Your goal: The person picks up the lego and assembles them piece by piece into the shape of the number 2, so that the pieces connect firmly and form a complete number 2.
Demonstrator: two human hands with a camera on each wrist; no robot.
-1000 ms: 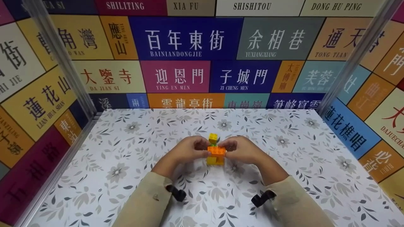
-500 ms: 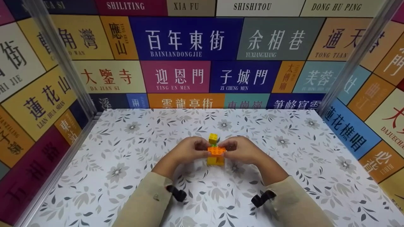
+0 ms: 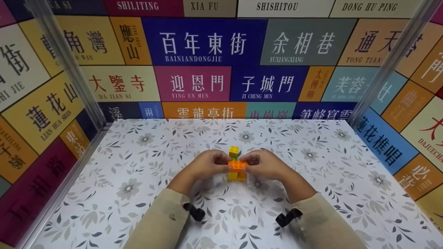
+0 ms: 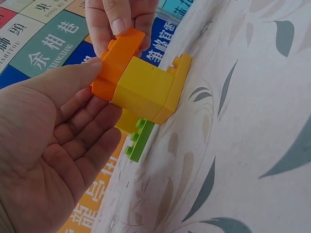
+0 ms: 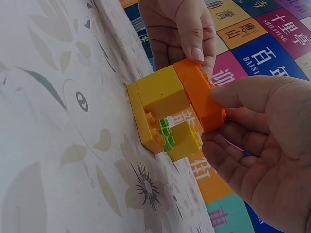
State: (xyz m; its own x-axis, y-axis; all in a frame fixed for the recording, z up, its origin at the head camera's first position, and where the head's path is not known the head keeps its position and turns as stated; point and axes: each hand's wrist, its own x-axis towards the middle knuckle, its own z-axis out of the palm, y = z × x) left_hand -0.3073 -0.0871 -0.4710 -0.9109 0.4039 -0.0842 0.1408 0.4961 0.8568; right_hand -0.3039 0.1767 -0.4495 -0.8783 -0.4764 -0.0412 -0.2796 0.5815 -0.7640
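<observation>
An orange toy building brick (image 3: 237, 166) lies crosswise on top of a yellow brick (image 4: 143, 85), which stands on a flat amber base brick (image 5: 141, 119) on the table. My left hand (image 3: 208, 163) pinches the orange brick's left end between thumb and fingers. At its right end, the thumb and fingers of my right hand (image 3: 267, 164) pinch it too. In the right wrist view the orange brick overhangs the amber base's bare studs. Just behind, a second yellow brick (image 3: 234, 151) sits over a green brick (image 4: 141, 141), partly hidden by the hands in the head view.
The table has a white cloth (image 3: 138, 211) with grey leaves and flowers. Panels with coloured street-name signs (image 3: 204, 43) enclose it at the back and sides, with clear corner posts (image 3: 81, 72). Black straps (image 3: 193, 211) hang at both sleeve cuffs.
My right thumb has shifted slightly left onto the end of the orange brick. The bricks and my left hand stay where they were.
</observation>
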